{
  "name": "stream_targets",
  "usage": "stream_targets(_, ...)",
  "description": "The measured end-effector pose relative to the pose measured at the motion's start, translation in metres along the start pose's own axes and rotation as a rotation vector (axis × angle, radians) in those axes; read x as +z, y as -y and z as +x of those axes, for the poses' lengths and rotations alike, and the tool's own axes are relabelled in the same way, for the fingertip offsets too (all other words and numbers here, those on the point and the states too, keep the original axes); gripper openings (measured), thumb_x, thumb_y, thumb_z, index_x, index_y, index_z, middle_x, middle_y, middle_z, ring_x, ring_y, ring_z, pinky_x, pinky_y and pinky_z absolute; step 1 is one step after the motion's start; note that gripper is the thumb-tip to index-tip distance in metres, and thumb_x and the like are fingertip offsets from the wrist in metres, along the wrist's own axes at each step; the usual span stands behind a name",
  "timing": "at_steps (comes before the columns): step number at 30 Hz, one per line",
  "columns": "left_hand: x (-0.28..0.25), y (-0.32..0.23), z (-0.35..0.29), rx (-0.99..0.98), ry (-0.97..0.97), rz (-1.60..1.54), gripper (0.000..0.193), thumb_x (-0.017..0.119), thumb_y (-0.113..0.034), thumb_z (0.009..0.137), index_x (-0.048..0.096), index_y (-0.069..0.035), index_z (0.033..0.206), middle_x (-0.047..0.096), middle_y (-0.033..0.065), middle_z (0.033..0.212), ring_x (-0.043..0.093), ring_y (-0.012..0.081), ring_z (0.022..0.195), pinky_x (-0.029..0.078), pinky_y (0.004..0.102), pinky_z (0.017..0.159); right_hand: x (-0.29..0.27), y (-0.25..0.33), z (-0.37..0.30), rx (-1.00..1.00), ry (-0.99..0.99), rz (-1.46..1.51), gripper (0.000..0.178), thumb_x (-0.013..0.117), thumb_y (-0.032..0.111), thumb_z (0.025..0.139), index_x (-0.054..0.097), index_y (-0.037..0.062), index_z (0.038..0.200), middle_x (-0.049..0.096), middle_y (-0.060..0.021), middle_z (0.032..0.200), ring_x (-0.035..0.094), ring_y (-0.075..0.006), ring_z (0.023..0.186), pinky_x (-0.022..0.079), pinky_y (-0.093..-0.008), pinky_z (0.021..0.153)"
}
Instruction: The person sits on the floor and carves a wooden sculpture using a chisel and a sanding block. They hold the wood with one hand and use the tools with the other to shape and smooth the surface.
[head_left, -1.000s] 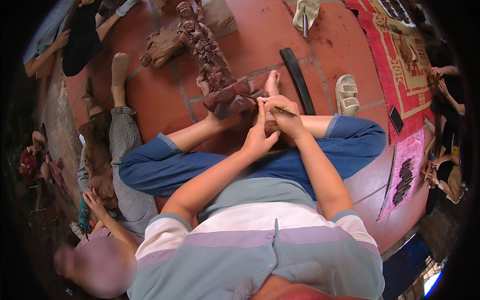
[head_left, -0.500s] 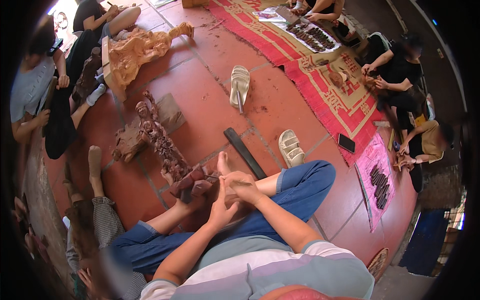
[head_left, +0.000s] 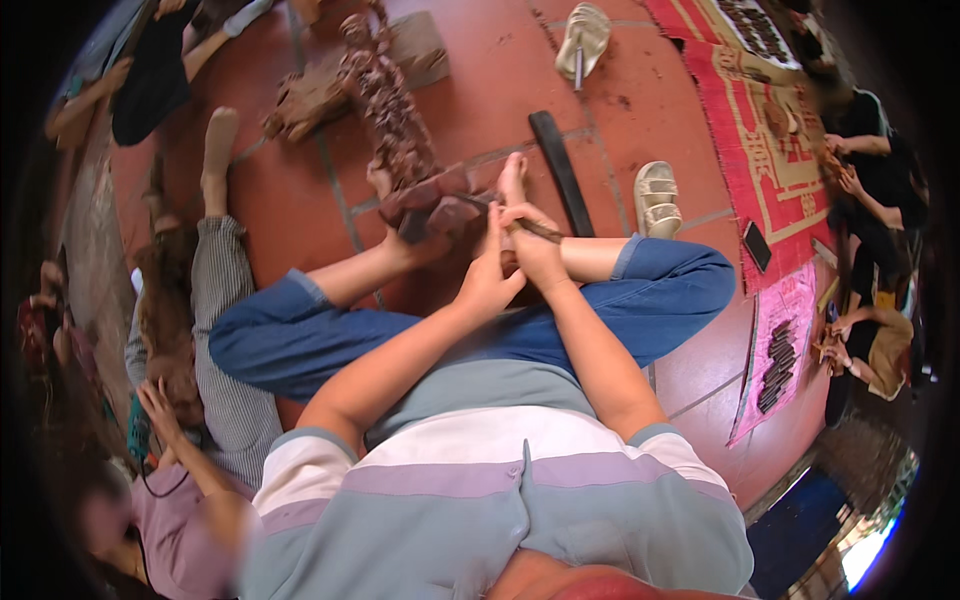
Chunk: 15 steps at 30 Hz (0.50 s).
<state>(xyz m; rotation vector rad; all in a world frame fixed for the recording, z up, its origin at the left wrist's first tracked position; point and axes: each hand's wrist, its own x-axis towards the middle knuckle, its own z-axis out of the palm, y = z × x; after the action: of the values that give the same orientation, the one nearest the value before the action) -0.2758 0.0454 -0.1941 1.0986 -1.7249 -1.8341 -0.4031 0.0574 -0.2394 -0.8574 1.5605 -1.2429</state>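
The right hand point(head_left: 540, 258) has its fingers curled tight around a thin tool point(head_left: 542, 232). The left hand point(head_left: 487, 283) is just beside it. One left finger points straight up, with its tip at the tool, and the thumb sticks out toward the right hand. I can't tell if the other left fingers grip anything.

Counting the clock from the hands, with 12 straight ahead, the brown wood carving point(head_left: 405, 130) has its chunky base at 10 o'clock, near the hands. The tool's front end is at that base, but I can't see well if it touches. The person sits with bent legs in blue jeans point(head_left: 660, 300), and a bare foot point(head_left: 513, 180) is at 12.

The carving runs away toward 11, and its far end is over a log point(head_left: 305, 105). A long black bar point(head_left: 562, 172) lies on the red floor point(head_left: 480, 100) at 1. One pale sandal point(head_left: 657, 200) is between 2 and 3.

Farther off, another sandal point(head_left: 585, 35) is near 1, with a metal rod point(head_left: 579, 70) on it. A phone point(head_left: 757, 247) lies on the red mat point(head_left: 740, 185) at 3. At 4, a pink cloth point(head_left: 755, 400) holds a row of dark tools point(head_left: 778, 365). A co-worker's hand point(head_left: 160, 412) is at 8, by a green tool point(head_left: 137, 430).
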Motion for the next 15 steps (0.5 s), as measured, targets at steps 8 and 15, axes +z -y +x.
stream_targets(8,0.006,0.007,-0.010,-0.085,0.131,0.057,0.101,0.061,-0.007,0.083,-0.016,-0.011,0.149,0.066,0.0187,0.103,0.066,0.0209,0.083,0.052,0.0308,0.079,0.005,0.043,-0.012,-0.105,-0.092,0.101,0.008,0.063,0.006,0.089,0.060,0.0038,0.081,0.058,0.0033,0.081,0.053,-0.0036,0.079,0.044,-0.0206,0.071)
stream_targets(15,-0.008,-0.003,-0.007,-0.167,0.231,0.132,0.094,0.059,-0.009,0.084,-0.006,-0.012,0.152,0.066,0.0146,0.108,0.064,0.0220,0.087,0.049,0.0323,0.085,-0.003,0.027,-0.010,0.018,-0.083,0.169,0.007,0.064,0.008,0.089,0.061,0.0038,0.084,0.060,0.0024,0.082,0.055,-0.0059,0.077,0.045,-0.0212,0.071)
